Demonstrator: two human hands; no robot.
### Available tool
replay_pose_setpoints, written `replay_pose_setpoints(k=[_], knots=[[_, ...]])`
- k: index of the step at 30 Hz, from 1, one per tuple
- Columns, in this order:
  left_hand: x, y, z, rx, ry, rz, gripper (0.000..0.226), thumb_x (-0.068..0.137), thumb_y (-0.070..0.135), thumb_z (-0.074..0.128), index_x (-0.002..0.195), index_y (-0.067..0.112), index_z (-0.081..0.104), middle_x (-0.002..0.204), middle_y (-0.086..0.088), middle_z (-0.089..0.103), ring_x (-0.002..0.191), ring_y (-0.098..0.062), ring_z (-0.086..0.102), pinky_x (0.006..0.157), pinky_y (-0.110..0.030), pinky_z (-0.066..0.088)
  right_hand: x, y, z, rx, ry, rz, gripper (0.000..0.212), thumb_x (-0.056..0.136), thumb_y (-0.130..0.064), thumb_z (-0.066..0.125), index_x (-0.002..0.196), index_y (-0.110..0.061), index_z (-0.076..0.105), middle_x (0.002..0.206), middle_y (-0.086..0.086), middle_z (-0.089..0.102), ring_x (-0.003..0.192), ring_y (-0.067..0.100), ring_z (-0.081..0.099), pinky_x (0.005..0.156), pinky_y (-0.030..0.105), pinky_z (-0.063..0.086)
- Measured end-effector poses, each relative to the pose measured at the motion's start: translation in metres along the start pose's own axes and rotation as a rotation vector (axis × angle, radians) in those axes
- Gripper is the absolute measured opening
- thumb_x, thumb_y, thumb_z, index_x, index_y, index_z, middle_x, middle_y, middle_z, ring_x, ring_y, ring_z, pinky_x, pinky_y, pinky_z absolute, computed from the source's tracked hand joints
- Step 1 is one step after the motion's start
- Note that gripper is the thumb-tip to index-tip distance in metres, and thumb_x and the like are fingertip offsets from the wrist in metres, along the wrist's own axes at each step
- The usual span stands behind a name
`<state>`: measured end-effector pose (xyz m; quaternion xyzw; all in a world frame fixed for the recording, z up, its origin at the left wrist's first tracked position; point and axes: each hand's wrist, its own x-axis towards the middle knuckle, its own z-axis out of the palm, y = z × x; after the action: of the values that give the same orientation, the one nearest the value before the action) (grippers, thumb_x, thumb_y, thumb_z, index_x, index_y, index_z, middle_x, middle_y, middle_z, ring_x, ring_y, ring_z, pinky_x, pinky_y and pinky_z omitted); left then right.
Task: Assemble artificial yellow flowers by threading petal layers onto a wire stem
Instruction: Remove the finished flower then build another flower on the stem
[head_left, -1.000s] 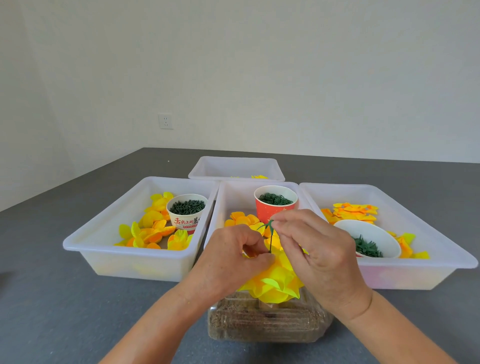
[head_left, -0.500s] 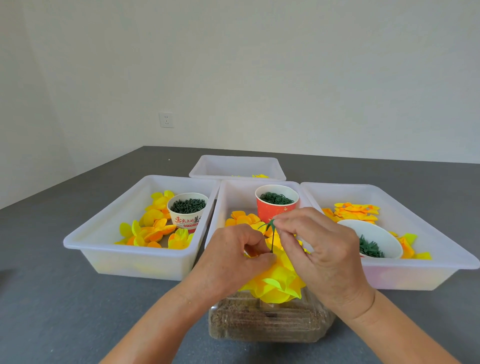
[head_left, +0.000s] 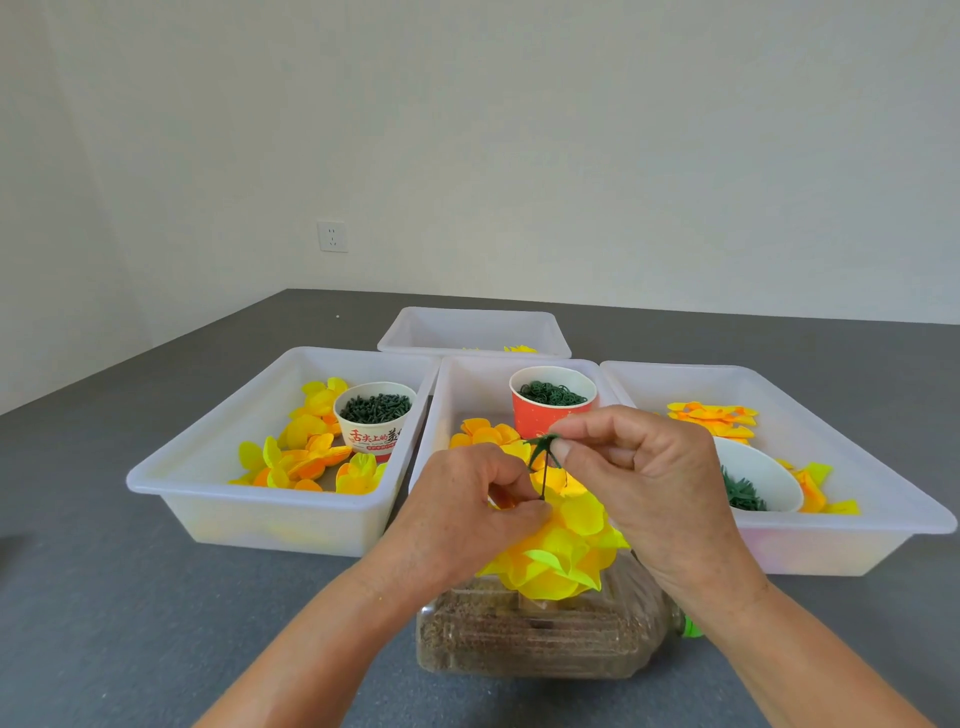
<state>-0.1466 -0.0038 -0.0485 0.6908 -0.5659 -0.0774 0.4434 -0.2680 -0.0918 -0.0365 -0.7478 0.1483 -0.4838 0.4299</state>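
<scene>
Apparently both hands' grip, left hand (head_left: 462, 514), right hand (head_left: 639, 478), pinching wire stem (head_left: 543, 475)

Bright, even light; sharp, slight wide-angle bowing

Three trays side by side on table (head_left: 104, 597), a 4th tray (head_left: 475, 330) behind the mid one (head_left: 470, 384); cup (head_left: 375, 418) in left tray (head_left: 208, 457), bowl (head_left: 758, 478) in right tray (head_left: 883, 467), bottle (head_left: 530, 639) in front.
</scene>
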Motion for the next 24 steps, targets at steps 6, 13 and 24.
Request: replay_pose_setpoints(k=[6, 13, 24], knots=[[0.0, 0.0, 0.0, -0.011, -0.007, 0.0, 0.015, 0.076, 0.015, 0.073, 0.064, 0.021, 0.066, 0.07, 0.011, 0.062, 0.07, -0.005, 0.059, 0.072, -0.025, 0.048, -0.004, 0.005, -0.002, -0.401, 0.07, -0.488, 0.01, 0.072, 0.004, 0.067, 0.074, -0.005, 0.07, 0.081, -0.002, 0.07, 0.077, 0.004, 0.062, 0.075, 0.011, 0.048], [0.0, 0.0, 0.0, -0.027, -0.008, 0.004, 0.012, 0.076, 0.013, 0.072, 0.066, 0.017, 0.068, 0.07, 0.007, 0.064, 0.069, -0.006, 0.059, 0.074, -0.03, 0.049, -0.007, 0.01, -0.004, -0.603, 0.025, -0.64, 0.006, 0.072, 0.005, 0.067, 0.071, 0.0, 0.07, 0.089, 0.009, 0.069, 0.078, 0.015, 0.063, 0.072, 0.018, 0.05], [-0.006, -0.007, -0.008, -0.154, -0.027, -0.144, 0.011, 0.077, 0.014, 0.072, 0.075, 0.024, 0.073, 0.085, 0.007, 0.069, 0.084, -0.006, 0.063, 0.082, -0.025, 0.05, -0.009, 0.015, -0.017, -0.673, -0.275, -0.525, 0.005, 0.069, -0.007, 0.069, 0.069, -0.012, 0.07, 0.083, -0.006, 0.07, 0.082, 0.017, 0.063, 0.07, 0.031, 0.051]])
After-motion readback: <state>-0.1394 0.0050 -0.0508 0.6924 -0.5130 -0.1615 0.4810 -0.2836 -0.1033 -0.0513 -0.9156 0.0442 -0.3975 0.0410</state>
